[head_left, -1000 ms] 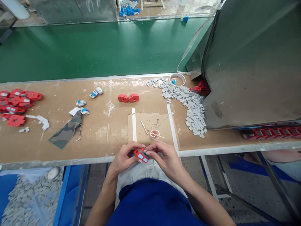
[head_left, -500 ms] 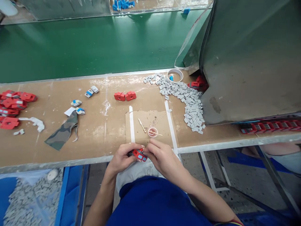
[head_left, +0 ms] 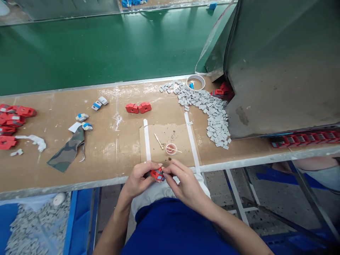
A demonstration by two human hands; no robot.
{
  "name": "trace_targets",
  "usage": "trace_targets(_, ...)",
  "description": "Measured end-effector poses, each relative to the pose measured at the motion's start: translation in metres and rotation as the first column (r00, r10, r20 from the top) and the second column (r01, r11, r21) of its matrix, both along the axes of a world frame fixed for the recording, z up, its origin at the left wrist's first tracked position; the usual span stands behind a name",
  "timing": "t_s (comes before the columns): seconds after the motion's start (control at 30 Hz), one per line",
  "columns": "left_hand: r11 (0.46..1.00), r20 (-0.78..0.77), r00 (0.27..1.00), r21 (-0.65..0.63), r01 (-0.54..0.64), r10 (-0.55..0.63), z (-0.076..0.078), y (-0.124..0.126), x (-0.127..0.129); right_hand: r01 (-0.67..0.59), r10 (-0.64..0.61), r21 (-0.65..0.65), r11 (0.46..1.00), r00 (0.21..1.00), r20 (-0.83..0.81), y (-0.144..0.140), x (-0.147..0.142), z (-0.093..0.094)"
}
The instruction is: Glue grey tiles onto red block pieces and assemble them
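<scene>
My left hand (head_left: pixel 139 179) grips a small red plastic part with blue patches (head_left: pixel 157 174), held just off the near edge of the brown workbench (head_left: pixel 111 141). My right hand (head_left: pixel 183 182) meets it from the right, with fingertips pinched on the same part. Just beyond my hands lie a small round pink dish (head_left: pixel 171 148) with a thin stick across it and a wooden stick (head_left: pixel 159 141) on a taped cardboard pad. Two red parts (head_left: pixel 138 107) sit farther back at the middle of the bench.
A long heap of small grey pieces (head_left: pixel 209 113) runs along the right, beside a tape roll (head_left: pixel 196 82) and a large grey bin (head_left: pixel 281 67). Red parts (head_left: pixel 12 122) pile up at the left, near a camouflage cloth strip (head_left: pixel 67 151). A green conveyor belt (head_left: pixel 106 46) lies behind.
Both hands stay closed around the red part, which has turned slightly between the fingers. The view has shifted a little, so the bench items appear moved left and up.
</scene>
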State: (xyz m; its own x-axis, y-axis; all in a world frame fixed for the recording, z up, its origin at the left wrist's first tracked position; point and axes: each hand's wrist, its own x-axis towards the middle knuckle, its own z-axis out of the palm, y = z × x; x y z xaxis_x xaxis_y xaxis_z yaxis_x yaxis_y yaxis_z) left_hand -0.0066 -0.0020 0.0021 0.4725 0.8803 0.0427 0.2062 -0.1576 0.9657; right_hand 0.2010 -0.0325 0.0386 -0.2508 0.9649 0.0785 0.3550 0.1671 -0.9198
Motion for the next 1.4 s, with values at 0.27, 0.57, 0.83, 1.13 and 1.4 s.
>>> trace_targets(0.27,0.985,0.046,0.994,0.149,0.088,-0.096,0.002,0.006,0.003,-0.083,-0.007,-0.336,0.938,0.966,-0.260,0.004,0.007,-0.008)
trace_targets(0.57,0.957,0.093,0.986,0.268,0.111,-0.141,0.001,0.007,0.002,-0.247,0.078,-0.467,0.849,0.933,-0.352,0.010,0.014,-0.009)
trace_targets(0.83,0.933,0.064,0.986,0.340,0.122,-0.152,0.001,0.008,0.005,-0.235,0.072,-0.454,0.860,0.935,-0.347,0.008,0.012,-0.012)
trace_targets(1.13,0.874,-0.064,0.981,0.447,0.191,-0.182,0.000,0.005,0.003,-0.281,0.036,-0.554,0.784,0.911,-0.411,0.005,0.013,-0.018)
trace_targets(1.4,0.956,0.134,0.991,0.291,-0.033,-0.007,0.002,0.001,0.006,-0.055,-0.115,-0.396,0.917,0.913,-0.392,-0.012,-0.001,-0.016)
